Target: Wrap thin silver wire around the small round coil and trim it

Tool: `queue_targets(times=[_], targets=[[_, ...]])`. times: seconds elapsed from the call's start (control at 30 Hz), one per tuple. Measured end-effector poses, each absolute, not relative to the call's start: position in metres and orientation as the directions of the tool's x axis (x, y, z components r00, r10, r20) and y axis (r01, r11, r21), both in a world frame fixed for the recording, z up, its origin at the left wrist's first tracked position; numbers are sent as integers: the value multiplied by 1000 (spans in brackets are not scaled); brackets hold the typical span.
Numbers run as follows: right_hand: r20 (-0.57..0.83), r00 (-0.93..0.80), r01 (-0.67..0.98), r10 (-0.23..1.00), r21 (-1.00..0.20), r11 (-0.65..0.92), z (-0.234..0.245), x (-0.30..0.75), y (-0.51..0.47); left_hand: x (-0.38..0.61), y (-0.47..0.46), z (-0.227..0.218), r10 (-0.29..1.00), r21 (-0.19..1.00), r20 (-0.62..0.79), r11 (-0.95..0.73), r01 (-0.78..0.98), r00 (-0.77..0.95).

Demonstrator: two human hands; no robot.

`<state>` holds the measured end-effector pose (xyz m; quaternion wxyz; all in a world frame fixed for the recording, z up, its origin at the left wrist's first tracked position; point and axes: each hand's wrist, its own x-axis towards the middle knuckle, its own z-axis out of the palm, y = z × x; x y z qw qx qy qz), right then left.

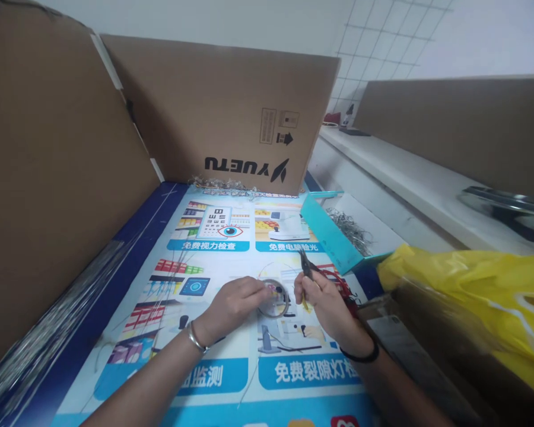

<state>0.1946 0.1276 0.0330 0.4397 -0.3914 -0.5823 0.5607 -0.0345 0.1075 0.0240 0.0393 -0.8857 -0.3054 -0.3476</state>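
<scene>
The fingers of my left hand (237, 303) are closed on the left side of a small round coil of wire (287, 303), just above the printed sheet. A thin loose strand arcs up from the coil toward my right hand (323, 299). That hand is wrapped round a pair of pliers (306, 262) with dark jaws pointing up and away; a bit of yellow handle shows below the fingers. The plier jaws are apart from the coil. Something with red handles (338, 277) lies behind my right hand, partly hidden.
A teal box (331, 234) with tangled wire pieces (349, 228) stands at back right. Long wire strands (57, 326) lie along the left edge. Cardboard panels (222, 107) wall the back and left. A yellow bag (454, 284) and an open carton (409, 344) crowd the right.
</scene>
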Motion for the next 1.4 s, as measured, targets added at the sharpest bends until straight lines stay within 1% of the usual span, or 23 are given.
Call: queue_targets(times=[0.13, 0.23, 0.4, 0.57, 0.67, 0.8, 1.2, 1.4], targets=[[2, -314, -38, 949, -999, -11, 36, 190, 123, -33, 106, 26, 525, 134, 585, -814, 566, 618], [-39, -308, -7, 951, -999, -43, 36, 187, 120, -32, 104, 28, 534, 134, 573, -809, 572, 622], [-33, -351, -14, 936, -999, -40, 32, 184, 115, -25, 99, 30, 533, 105, 583, -797, 594, 613], [-35, -320, 5, 947, -999, -36, 30, 179, 111, -20, 94, 27, 549, 127, 571, -793, 596, 610], [-49, -310, -37, 949, -997, -64, 31, 175, 109, -19, 94, 25, 567, 135, 555, -783, 607, 609], [-62, -348, -80, 935, -992, -96, 30, 173, 108, -18, 94, 23, 579, 122, 525, -776, 619, 624], [-45, -321, -197, 946, -974, -113, 19, 173, 108, -16, 96, 23, 606, 165, 534, -759, 630, 590], [-15, -355, -250, 935, -962, -110, 20, 171, 108, -15, 96, 24, 616, 189, 519, -758, 624, 592]])
